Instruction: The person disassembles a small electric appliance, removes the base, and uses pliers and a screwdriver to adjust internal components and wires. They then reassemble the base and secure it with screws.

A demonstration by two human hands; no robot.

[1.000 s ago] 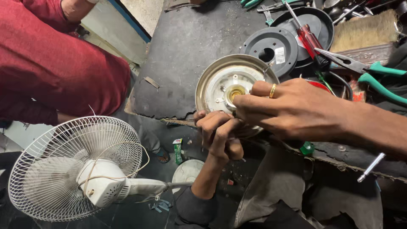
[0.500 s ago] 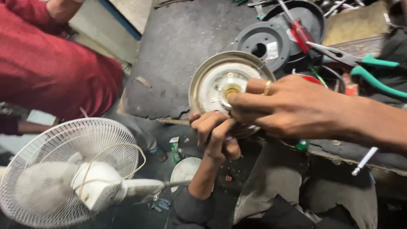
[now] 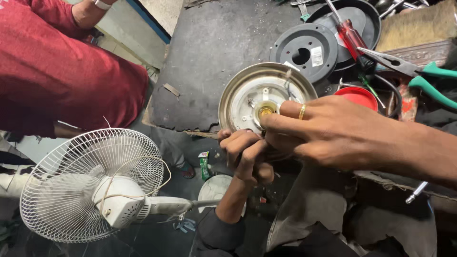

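Nearest you stands a white wire-caged table fan [image 3: 90,185]; your left hand [image 3: 245,152] curls its fingers round the lower rim of the round silvery metal motor housing [image 3: 257,93] at the dark counter [image 3: 214,52] edge, your right hand [image 3: 333,131] pinches its brass centre; a red-handled screwdriver [image 3: 350,33] lies beyond

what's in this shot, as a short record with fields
held part: round metal housing, tilted over bench edge
left hand: grips housing's lower rim
right hand: fingers at brass hub
bench: red screwdriver, green pliers, black discs, red cap
floor: white fan
nearby: person in red
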